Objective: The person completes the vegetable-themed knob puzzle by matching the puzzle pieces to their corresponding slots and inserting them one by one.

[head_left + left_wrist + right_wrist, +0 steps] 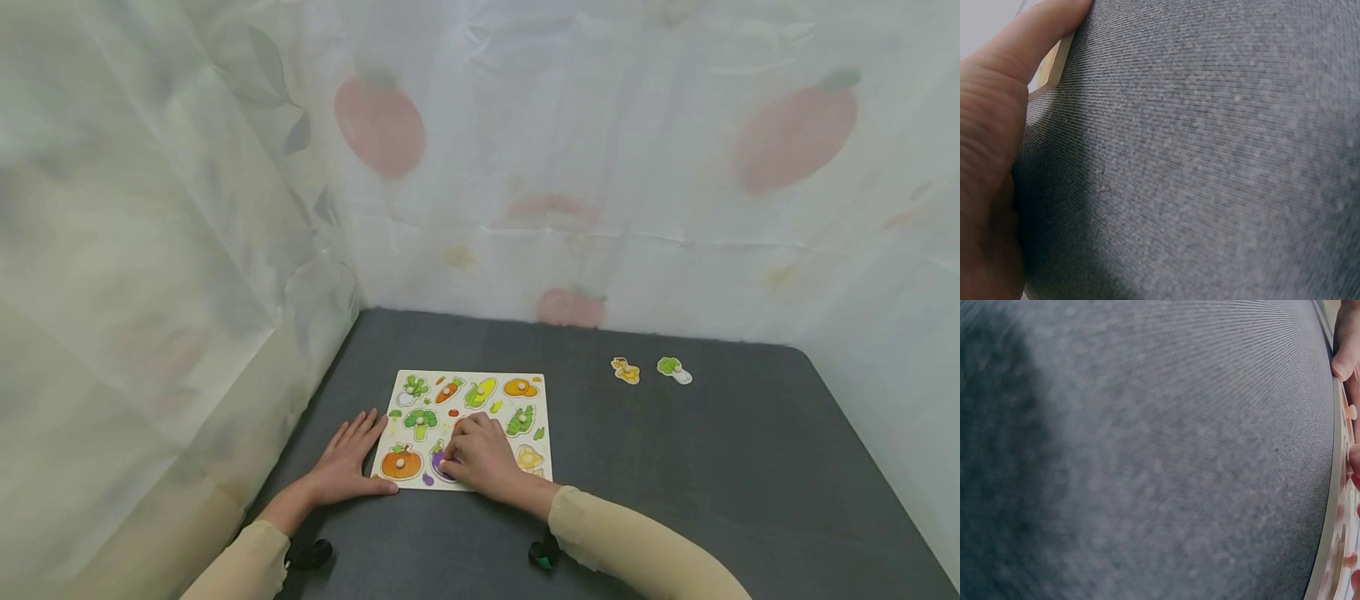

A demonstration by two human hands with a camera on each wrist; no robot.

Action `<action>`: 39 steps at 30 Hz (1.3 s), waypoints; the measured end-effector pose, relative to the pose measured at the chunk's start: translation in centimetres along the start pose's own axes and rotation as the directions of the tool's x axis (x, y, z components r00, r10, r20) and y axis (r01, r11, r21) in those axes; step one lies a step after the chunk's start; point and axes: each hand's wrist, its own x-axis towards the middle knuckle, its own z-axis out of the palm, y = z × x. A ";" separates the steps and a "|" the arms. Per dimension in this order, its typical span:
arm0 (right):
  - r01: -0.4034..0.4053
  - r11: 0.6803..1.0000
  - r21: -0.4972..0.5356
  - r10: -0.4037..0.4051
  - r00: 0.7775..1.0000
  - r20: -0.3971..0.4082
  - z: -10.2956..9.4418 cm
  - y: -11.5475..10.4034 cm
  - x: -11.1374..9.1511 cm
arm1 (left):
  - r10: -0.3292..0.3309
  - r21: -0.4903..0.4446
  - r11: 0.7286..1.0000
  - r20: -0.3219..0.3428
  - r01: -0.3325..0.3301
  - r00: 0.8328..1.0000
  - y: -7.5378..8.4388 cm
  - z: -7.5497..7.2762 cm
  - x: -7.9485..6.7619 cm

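Observation:
A wooden vegetable puzzle board (412, 484) lies on the dark table in the head view. My left hand (348, 467) rests along its left edge, fingers spread and thumb at the lower left corner; the thumb (1016, 50) shows in the left wrist view. Over the lower middle of the board, my right hand (486, 457) has curled fingers and pinches at the purple eggplant piece (441, 461). The fingers cover its knob. A red piece behind that hand is mostly hidden. Pumpkin (402, 467) and broccoli (421, 425) pieces sit in the board to the left.
Two loose pieces lie at the back right of the table: a yellow-brown one (626, 372) and a green-and-white leafy vegetable (674, 371). Pale printed curtains (570, 167) hang behind and at both sides. Black straps (309, 555) are near the wrists.

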 end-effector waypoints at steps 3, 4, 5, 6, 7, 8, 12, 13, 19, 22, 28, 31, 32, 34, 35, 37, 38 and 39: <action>-0.007 1.000 -0.003 0.007 1.000 0.007 -0.1 -0.1 0.0 | -0.005 0.003 1.000 0.008 0.005 1.000 0.0 0.0 0.0; -0.010 1.000 -0.005 0.010 1.000 0.010 -0.2 -0.1 0.1 | -0.005 0.004 1.000 0.009 0.005 1.000 0.0 0.0 0.1; -0.014 1.000 -0.007 0.014 1.000 0.015 -0.2 -0.2 0.1 | -0.005 0.004 1.000 0.009 0.005 1.000 0.0 0.0 0.1; -0.016 1.000 -0.010 0.016 1.000 0.018 -0.2 -0.2 0.1 | -0.005 0.006 1.000 0.009 0.005 1.000 0.0 0.0 0.1; -0.017 1.000 -0.013 0.017 1.000 0.019 -0.2 -0.2 0.1 | -0.005 0.006 1.000 0.009 0.005 1.000 -0.1 0.0 0.1; -0.018 1.000 -0.018 0.018 1.000 0.023 -0.2 -0.2 0.2 | -0.004 0.006 1.000 0.010 0.004 1.000 -0.1 0.0 0.1; -0.017 0.999 -0.032 0.018 0.999 0.030 -0.3 -0.2 0.3 | 0.000 0.004 1.000 0.010 0.000 1.000 -0.1 0.0 0.0; -0.017 0.999 -0.031 0.018 0.999 0.031 -0.3 -0.1 0.3 | 0.000 0.001 1.000 0.011 0.000 1.000 -0.1 0.0 0.0; -0.019 0.999 -0.031 0.021 0.999 0.045 -0.3 -0.1 0.3 | 0.002 0.002 1.000 0.011 -0.002 1.000 -0.3 0.0 0.1; -0.021 0.999 -0.039 0.023 0.998 0.052 -0.4 -0.2 0.4 | 0.001 0.003 1.000 0.010 -0.001 1.000 -0.3 0.1 0.1; 0.035 0.999 -0.028 -0.033 0.998 0.058 -1.0 0.3 0.4 | -0.004 0.013 1.000 0.008 0.004 1.000 -0.3 0.1 0.0; 0.030 0.999 0.017 -0.031 0.998 0.060 -2.0 1.3 0.2 | -0.007 0.014 1.000 0.011 0.007 1.000 -0.2 0.2 0.0; 0.014 0.999 0.034 -0.016 0.998 0.056 -2.5 1.8 0.2 | -0.008 0.011 1.000 0.012 0.008 1.000 -0.1 0.2 0.0; -0.022 0.997 0.074 0.020 0.999 0.026 -3.4 3.1 0.1 | -0.011 0.009 1.000 0.013 0.010 1.000 -0.1 0.1 0.0; -0.049 0.995 0.090 0.048 0.999 0.012 -3.9 3.9 0.1 | -0.013 0.010 1.000 0.013 0.013 1.000 -0.1 0.1 0.0; -0.104 0.988 0.110 0.107 0.994 -0.019 -4.8 5.4 -0.1 | -0.015 0.012 1.000 0.011 0.015 1.000 -0.1 0.1 0.0; -0.130 0.985 0.114 0.134 0.991 -0.028 -5.2 6.2 -0.2 | -0.017 0.014 1.000 0.011 0.016 1.000 -0.1 0.1 0.0; -0.156 0.981 0.115 0.161 0.986 -0.036 -5.6 7.0 -0.3 | -0.018 0.017 1.000 0.012 0.018 1.000 -0.1 0.2 0.0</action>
